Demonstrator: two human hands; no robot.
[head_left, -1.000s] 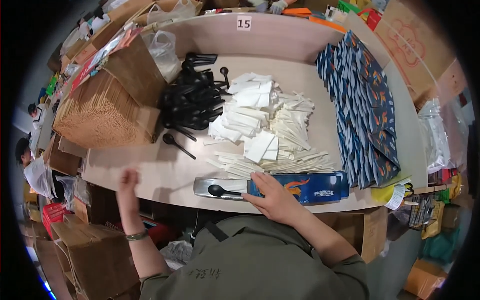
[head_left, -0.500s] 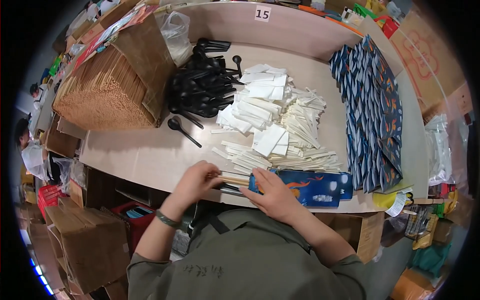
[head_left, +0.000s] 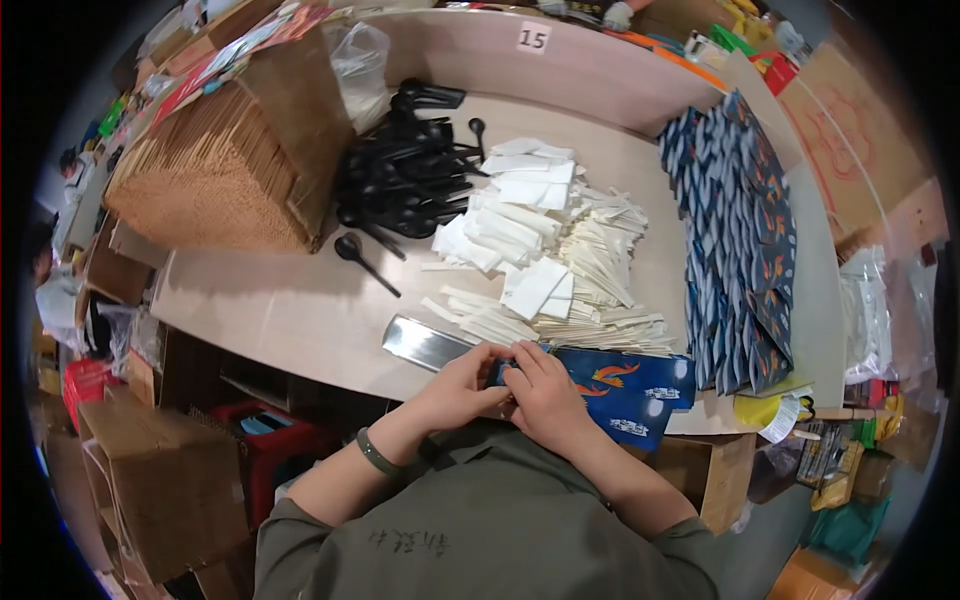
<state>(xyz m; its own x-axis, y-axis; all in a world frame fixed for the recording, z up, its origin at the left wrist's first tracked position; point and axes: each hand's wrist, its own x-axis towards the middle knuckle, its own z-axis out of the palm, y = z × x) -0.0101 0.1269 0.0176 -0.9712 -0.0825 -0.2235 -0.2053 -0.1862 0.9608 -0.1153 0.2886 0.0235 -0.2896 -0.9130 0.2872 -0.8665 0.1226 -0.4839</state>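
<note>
At the table's front edge my hands meet over the open end of a blue paper sleeve with an orange print. My right hand is closed on the sleeve, fingers bent over its left end. My left hand, a band on its wrist, pinches at that same end, its fingertips touching my right fingers. What lies inside the sleeve is hidden. Under it rest more flat blue sleeves. Beside my left hand a shiny metal strip lies on the table. Just beyond are paper-wrapped sticks and white napkin packets.
Black plastic spoons are heaped at the back left, one loose spoon nearer me. A carton of tightly packed brown pieces stands left. Filled blue sleeves line the right side. A low partition closes the back.
My left hand has moved right to meet my right hand. The light sticks and black spoon handle it held at the sleeve's mouth no longer show. The metal strip is now uncovered.
</note>
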